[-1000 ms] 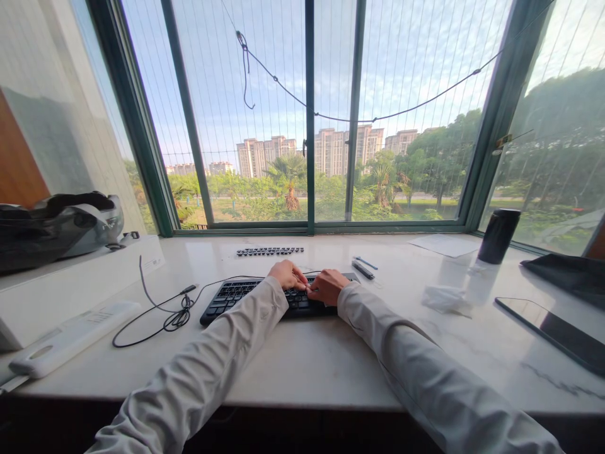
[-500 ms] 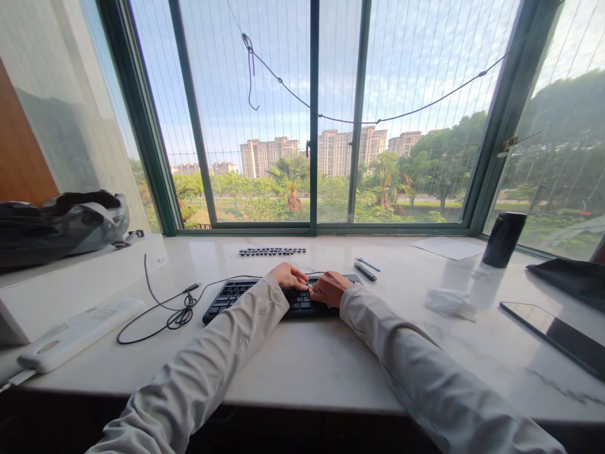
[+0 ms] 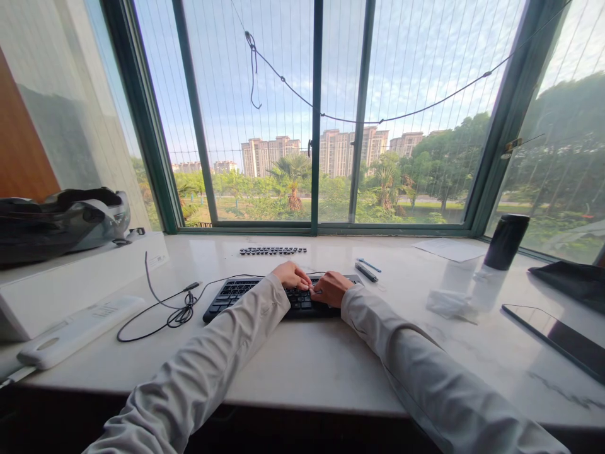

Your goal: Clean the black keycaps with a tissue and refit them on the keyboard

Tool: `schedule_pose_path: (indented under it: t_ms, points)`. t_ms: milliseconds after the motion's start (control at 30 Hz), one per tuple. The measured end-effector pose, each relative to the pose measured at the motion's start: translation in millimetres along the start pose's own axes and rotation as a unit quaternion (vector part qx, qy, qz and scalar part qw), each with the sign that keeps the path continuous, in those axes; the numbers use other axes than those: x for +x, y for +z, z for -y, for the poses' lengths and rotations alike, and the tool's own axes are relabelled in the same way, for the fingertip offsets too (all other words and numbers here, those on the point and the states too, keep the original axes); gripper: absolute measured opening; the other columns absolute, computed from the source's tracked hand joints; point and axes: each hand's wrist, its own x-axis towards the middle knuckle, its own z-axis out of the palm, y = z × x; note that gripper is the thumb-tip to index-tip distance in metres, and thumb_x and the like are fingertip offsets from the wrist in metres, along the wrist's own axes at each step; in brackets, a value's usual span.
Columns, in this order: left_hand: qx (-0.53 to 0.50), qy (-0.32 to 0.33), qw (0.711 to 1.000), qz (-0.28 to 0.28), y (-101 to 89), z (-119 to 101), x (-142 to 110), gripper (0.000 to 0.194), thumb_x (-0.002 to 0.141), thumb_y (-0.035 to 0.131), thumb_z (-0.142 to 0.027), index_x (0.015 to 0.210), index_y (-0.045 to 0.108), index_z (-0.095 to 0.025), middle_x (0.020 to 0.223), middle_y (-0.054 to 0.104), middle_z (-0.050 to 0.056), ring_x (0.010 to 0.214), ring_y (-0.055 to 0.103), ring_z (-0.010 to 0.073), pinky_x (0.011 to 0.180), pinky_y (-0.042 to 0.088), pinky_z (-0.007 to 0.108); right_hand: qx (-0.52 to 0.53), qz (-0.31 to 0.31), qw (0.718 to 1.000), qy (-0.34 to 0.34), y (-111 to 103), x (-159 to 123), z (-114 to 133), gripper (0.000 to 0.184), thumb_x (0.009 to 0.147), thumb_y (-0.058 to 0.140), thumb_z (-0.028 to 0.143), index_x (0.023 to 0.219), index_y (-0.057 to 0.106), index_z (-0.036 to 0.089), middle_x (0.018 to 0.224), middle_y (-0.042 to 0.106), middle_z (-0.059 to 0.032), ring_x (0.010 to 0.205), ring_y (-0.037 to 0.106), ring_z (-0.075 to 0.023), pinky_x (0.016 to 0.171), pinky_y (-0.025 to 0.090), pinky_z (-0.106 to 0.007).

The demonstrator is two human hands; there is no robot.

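A black keyboard [image 3: 231, 295] lies on the white marble counter, its middle partly covered by my hands and sleeves. My left hand [image 3: 292, 275] bends over the upper middle keys, fingers pressed together and pointing down to the right. Against its fingertips sits my right hand [image 3: 332, 288], curled closed over the keys right of centre. Anything pinched between the fingers is too small and hidden to name. Beyond the keyboard, loose black keycaps [image 3: 273, 251] are lined up in rows. A dark pen-like tool [image 3: 366, 272] and a thin blue stick [image 3: 369, 265] lie right of the keycaps.
Left are a coiled black cable [image 3: 182, 315], a white power strip [image 3: 80, 331] and a white box [image 3: 28, 296] under a dark headset-like object [image 3: 70, 221]. Right are a crumpled clear plastic bag [image 3: 451, 304], a black cylinder [image 3: 507, 241], paper [image 3: 449, 248] and a phone-like slab [image 3: 558, 337].
The view has shifted very slightly. Both hands stay at the same spot on the keyboard, with barely any finger movement.
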Motion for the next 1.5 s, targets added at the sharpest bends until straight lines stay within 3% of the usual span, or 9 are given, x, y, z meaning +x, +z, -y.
schedule_pose_path:
  t_ms: [233,400,600,900,1033,1133,1267,1400,1500]
  points:
    - [-0.017,-0.007,1.000,-0.007,1.5,-3,-6,0.027,0.050,0.076,-0.011,0.076,0.077,-0.016,0.070,0.073,0.004,0.078,0.066,0.0185,0.066,0.049,0.022,0.013,0.000,1.000,-0.010,0,1,0,0.040,0.089,0.045,0.040,0.074,0.074,0.018,0.064,0.068,-0.0097,0.055,0.058,-0.0155,0.052,0.029,-0.027]
    - [-0.041,0.001,0.999,-0.025,-3.1,-2,-9,0.029,0.049,0.079,-0.014,0.078,0.077,-0.015,0.073,0.074,0.005,0.079,0.066,0.0179,0.066,0.049,0.022,0.003,0.004,1.000,0.006,-7,-4,2,0.043,0.092,0.038,0.040,0.082,0.074,0.019,0.071,0.071,-0.0110,0.064,0.063,-0.0178,0.057,0.035,-0.027]
    - [-0.038,0.000,0.990,-0.137,-15.8,6,-8,0.034,0.052,0.081,-0.021,0.085,0.077,-0.016,0.083,0.075,0.005,0.080,0.065,0.0179,0.063,0.048,0.022,0.014,-0.049,0.996,0.074,-15,-10,-1,0.045,0.096,0.031,0.043,0.102,0.071,0.024,0.086,0.073,-0.0107,0.078,0.066,-0.0193,0.068,0.041,-0.027]
    - [-0.042,0.009,0.983,-0.180,-12.9,10,-6,0.027,0.057,0.077,-0.013,0.084,0.075,-0.015,0.077,0.074,0.005,0.082,0.068,0.0185,0.078,0.051,0.025,0.021,0.022,0.996,0.084,-18,-11,11,0.048,0.093,0.033,0.052,0.093,0.073,0.026,0.086,0.072,-0.0108,0.082,0.067,-0.0228,0.073,0.044,-0.031]
    - [-0.013,0.035,0.971,-0.237,-12.0,7,-10,0.033,0.063,0.077,-0.021,0.095,0.074,-0.016,0.087,0.074,0.006,0.087,0.067,0.0193,0.084,0.050,0.027,0.119,-0.080,0.984,0.107,-20,-12,5,0.038,0.093,0.039,0.046,0.109,0.069,0.029,0.095,0.072,-0.0072,0.089,0.064,-0.0205,0.080,0.044,-0.031]
    - [-0.004,0.088,0.965,-0.247,-6.0,4,-10,0.043,0.069,0.074,-0.034,0.108,0.069,-0.018,0.094,0.073,0.007,0.086,0.066,0.0184,0.079,0.049,0.026,0.270,-0.193,0.935,0.127,-16,-11,-6,0.045,0.088,0.052,0.036,0.132,0.052,0.027,0.098,0.070,-0.0037,0.086,0.062,-0.0161,0.083,0.046,-0.029]
    - [-0.035,0.099,0.985,-0.137,7.3,-2,-8,0.055,0.077,0.061,-0.052,0.119,0.062,-0.015,0.095,0.072,0.009,0.045,0.054,0.0085,0.047,0.041,0.022,0.512,-0.234,0.815,0.137,-6,-6,-21,0.070,0.078,0.064,0.032,0.142,0.037,0.026,0.116,0.063,-0.0066,0.086,0.062,-0.0140,0.081,0.049,-0.029]
    - [-0.059,0.120,0.989,-0.071,12.7,-8,-10,0.064,0.079,0.049,-0.067,0.101,0.068,-0.010,0.063,0.065,0.004,0.034,0.041,0.0052,0.038,0.029,0.020,0.640,-0.236,0.715,0.150,4,-1,-31,0.078,0.069,0.073,0.034,0.139,0.040,0.027,0.123,0.060,-0.0092,0.097,0.063,-0.0165,0.084,0.050,-0.030]
    - [-0.115,0.122,0.984,-0.060,11.4,-13,-16,0.074,0.077,0.041,-0.074,0.098,0.066,-0.008,0.068,0.065,0.006,0.034,0.040,0.0044,0.036,0.025,0.021,0.679,-0.248,0.667,0.182,9,0,-34,0.071,0.067,0.075,0.038,0.132,0.050,0.023,0.112,0.065,-0.0097,0.097,0.063,-0.0186,0.082,0.051,-0.031]
